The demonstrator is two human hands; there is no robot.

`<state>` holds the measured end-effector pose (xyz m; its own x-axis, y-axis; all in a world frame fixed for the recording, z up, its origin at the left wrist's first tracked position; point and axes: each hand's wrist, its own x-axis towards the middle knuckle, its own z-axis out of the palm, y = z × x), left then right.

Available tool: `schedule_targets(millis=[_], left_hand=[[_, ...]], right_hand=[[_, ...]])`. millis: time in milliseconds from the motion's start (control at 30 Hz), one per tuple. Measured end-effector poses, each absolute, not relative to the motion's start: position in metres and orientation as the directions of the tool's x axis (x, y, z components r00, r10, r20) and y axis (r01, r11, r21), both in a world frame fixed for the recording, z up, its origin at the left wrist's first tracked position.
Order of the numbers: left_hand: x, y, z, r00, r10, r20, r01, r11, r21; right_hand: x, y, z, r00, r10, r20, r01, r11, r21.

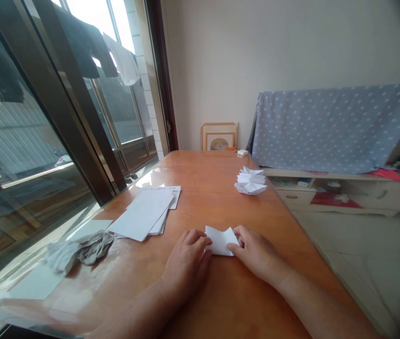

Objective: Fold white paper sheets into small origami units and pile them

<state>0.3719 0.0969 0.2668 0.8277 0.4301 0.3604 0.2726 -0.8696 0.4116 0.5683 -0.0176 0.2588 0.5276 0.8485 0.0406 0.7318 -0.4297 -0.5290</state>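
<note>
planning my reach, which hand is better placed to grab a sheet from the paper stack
Probably the left hand: it is nearer the paper stack, while the right hand, farther off, pinches the small paper.

Small white paper (219, 242), creased, sides raised.

The table (200, 188) is showing smooth, glossy wood, the near sheet (219, 241) and left stack (143, 214) are looking like matt paper, and the left rag (95, 248) and far-right cover (327, 127) are appearing to be matt cloth.
</note>
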Motion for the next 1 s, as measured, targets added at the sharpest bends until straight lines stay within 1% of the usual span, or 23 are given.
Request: schedule_targets(millis=[100,167,233,400,667,900,1000], left_hand=[[0.371,0.092,0.271,0.885,0.303,0.353,0.199,-0.932,0.302],[0.371,0.09,0.273,0.907,0.271,0.322,0.196,-0.949,0.247],[0.37,0.09,0.275,0.918,0.275,0.288,0.215,-0.951,0.221],[0.37,0.09,0.273,0.926,0.301,0.227,0.253,-0.943,0.217],[0.371,0.088,0.271,0.929,0.321,0.182,0.286,-0.938,0.194],[0.37,0.086,0.275,0.937,0.31,0.163,0.284,-0.945,0.163],[0.37,0.087,0.274,0.939,0.303,0.164,0.278,-0.947,0.159]], right_hand=[[0.569,-0.017,0.257,0.521,0.853,0.039,0.736,-0.426,-0.526],[0.57,-0.017,0.256,0.52,0.853,0.042,0.731,-0.419,-0.539],[0.571,-0.018,0.256,0.513,0.857,0.045,0.724,-0.404,-0.559],[0.573,-0.019,0.256,0.515,0.856,0.051,0.708,-0.391,-0.588],[0.573,-0.018,0.251,0.536,0.842,0.061,0.716,-0.415,-0.561],[0.576,-0.02,0.248,0.409,0.908,0.096,0.783,-0.295,-0.548],[0.578,-0.02,0.246,0.378,0.919,0.109,0.804,-0.267,-0.531]])
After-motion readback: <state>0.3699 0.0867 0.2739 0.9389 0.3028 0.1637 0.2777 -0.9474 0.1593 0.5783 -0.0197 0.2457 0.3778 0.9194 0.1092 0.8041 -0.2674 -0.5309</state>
